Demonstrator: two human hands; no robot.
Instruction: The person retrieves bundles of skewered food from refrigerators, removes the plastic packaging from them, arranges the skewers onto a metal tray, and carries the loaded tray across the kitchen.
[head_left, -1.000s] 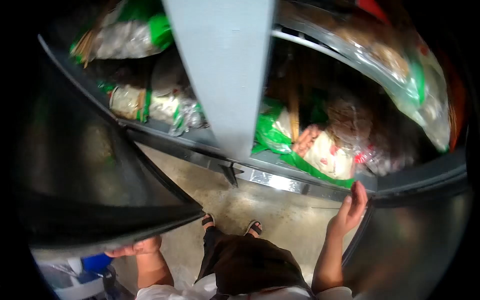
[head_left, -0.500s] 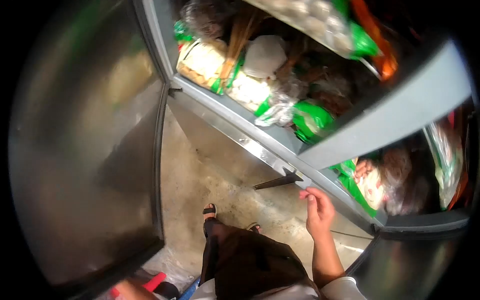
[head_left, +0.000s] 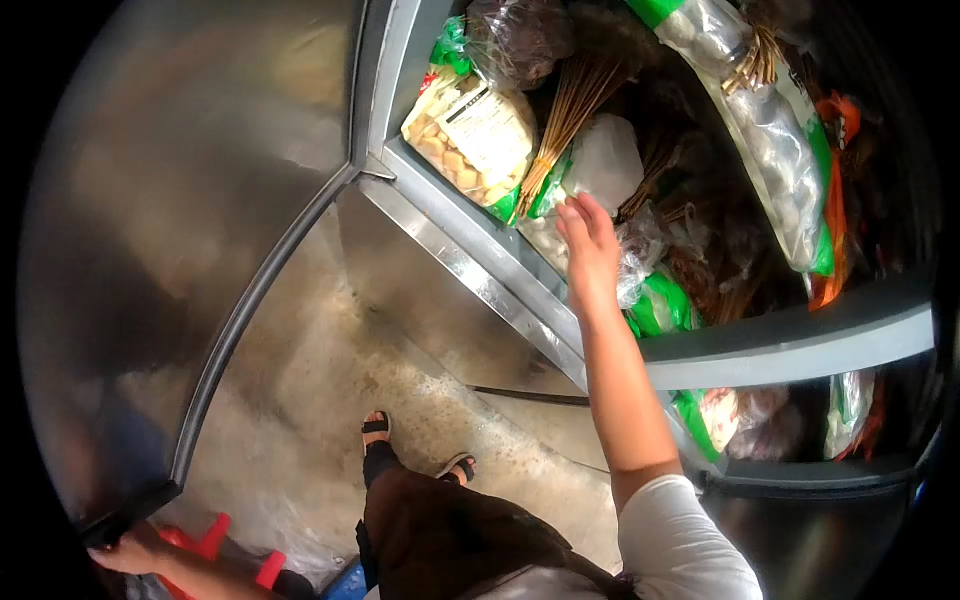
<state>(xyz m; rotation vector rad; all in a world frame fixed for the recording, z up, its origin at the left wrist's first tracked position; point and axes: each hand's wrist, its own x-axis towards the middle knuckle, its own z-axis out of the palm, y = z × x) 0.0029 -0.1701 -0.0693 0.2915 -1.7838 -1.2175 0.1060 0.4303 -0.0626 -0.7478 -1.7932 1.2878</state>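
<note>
My right hand (head_left: 592, 240) reaches into the open fridge with its fingers stretched out and nothing visibly held. It is nearest a whitish translucent bag (head_left: 606, 160) and a pale-filled bag that it partly covers. To its left stand a bundle of thin wooden skewers (head_left: 570, 120) and a clear bag of pale yellow pieces with a label (head_left: 470, 135). A green and clear plastic bag (head_left: 662, 303) lies to the right. At the lower left, my left hand (head_left: 132, 552) is closed on the lower corner of the dark fridge door (head_left: 200, 250); its fingertips are partly hidden.
A grey middle post (head_left: 800, 350) divides the fridge opening. A long bag of whitish balls (head_left: 790, 170) hangs over the shelf's right side. Red plastic (head_left: 212, 537) lies under my left arm. My sandalled feet (head_left: 376, 428) stand on the concrete floor.
My right hand has moved from below the shelf edge up into the fridge, and its fingers have straightened. My left hand has come into view at the door's corner. The camera view has shifted.
</note>
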